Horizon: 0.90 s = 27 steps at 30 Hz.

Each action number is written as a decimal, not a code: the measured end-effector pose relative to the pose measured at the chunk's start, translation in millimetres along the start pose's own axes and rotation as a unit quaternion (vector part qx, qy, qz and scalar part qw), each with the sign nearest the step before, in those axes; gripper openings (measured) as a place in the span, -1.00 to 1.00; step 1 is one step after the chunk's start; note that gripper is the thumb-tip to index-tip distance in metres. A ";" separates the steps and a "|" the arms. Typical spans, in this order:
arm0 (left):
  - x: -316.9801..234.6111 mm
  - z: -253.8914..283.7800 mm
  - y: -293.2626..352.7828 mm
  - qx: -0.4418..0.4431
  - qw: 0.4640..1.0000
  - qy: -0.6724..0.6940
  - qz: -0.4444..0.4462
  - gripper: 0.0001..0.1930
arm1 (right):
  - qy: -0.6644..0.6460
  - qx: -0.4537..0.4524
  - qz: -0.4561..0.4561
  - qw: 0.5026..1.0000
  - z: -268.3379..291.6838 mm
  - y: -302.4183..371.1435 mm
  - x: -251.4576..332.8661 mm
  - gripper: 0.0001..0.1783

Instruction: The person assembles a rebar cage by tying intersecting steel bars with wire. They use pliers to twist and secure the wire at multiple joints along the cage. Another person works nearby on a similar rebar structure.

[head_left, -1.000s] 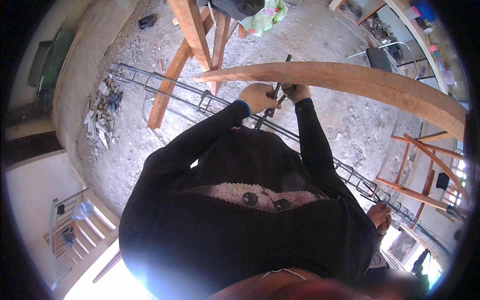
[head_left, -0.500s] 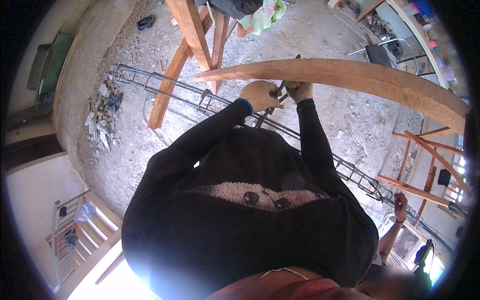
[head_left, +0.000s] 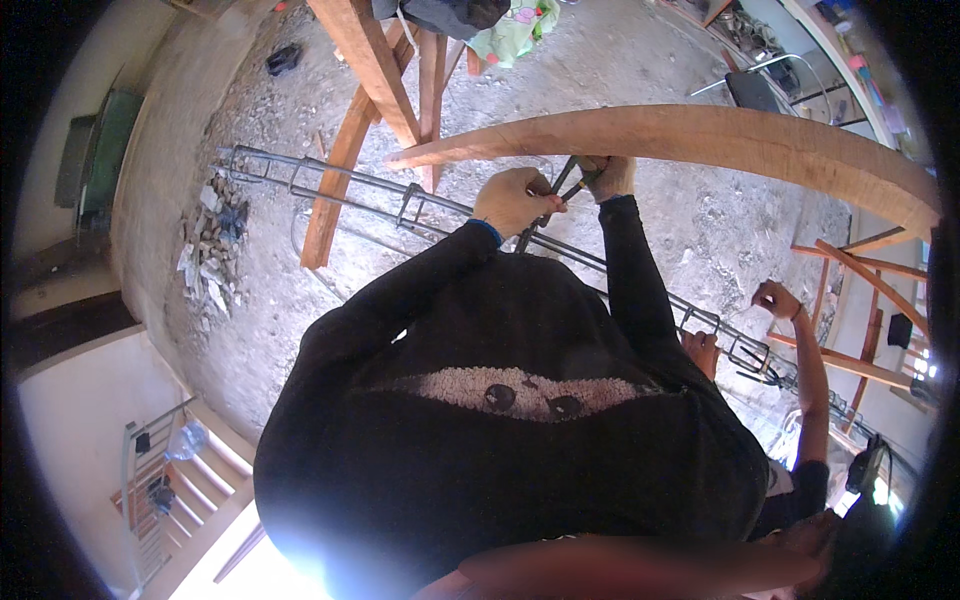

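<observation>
Fingers of the left hand (head_left: 512, 198) and right hand (head_left: 606, 176) are curling shut around a dark tool (head_left: 552, 197), upper centre, over the long rebar cage (head_left: 400, 205) crossing the wooden beam (head_left: 700, 135); the tool's tip is hiding behind the black sleeves (head_left: 620, 270).

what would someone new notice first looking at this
Probably the two hands meeting at top centre: the left hand and right hand grip a dark metal tool over a long rebar cage running across the gravel floor. A thick wooden beam arches just beyond, and a co-worker's hand reaches in at right.
</observation>
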State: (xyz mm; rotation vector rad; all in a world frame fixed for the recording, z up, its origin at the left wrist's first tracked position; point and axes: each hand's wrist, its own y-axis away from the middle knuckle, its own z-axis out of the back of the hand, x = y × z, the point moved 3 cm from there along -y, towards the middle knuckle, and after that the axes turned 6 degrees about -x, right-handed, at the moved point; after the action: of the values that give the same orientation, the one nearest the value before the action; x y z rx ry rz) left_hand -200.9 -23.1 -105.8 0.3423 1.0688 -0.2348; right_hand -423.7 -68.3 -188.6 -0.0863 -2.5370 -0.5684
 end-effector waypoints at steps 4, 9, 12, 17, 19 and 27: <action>1.8 2.6 -7.7 0.019 1.000 0.018 -0.011 -0.62 | 0.093 0.008 0.096 0.991 -13.6 15.4 12.5 -0.71; 3.1 1.4 -13.4 0.055 0.996 0.071 -0.025 -0.61 | 0.408 0.116 0.269 0.864 -8.5 32.2 19.4 -0.82; -0.7 1.0 -21.3 0.047 0.998 -0.024 -0.036 -0.58 | 0.432 0.094 0.254 0.860 2.5 23.9 2.5 -0.70; -5.8 9.4 -33.0 0.073 0.989 -0.092 -0.087 -0.50 | 0.427 0.173 0.172 0.870 17.4 1.4 -16.5 -0.55; -4.3 12.6 -34.0 0.091 0.988 -0.098 -0.077 -0.50 | 0.510 0.187 0.179 0.821 21.5 -2.2 -16.2 -0.54; -6.4 12.7 -32.0 0.090 0.987 -0.121 -0.061 -0.51 | 0.033 0.184 -0.067 0.980 3.0 32.0 -16.7 -0.58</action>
State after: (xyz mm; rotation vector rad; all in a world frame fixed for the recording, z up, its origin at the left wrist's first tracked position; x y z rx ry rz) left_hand -204.7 -57.3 -99.7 0.4001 0.8311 -0.4733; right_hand -405.3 -37.1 -187.4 0.2346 -2.5494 -0.1394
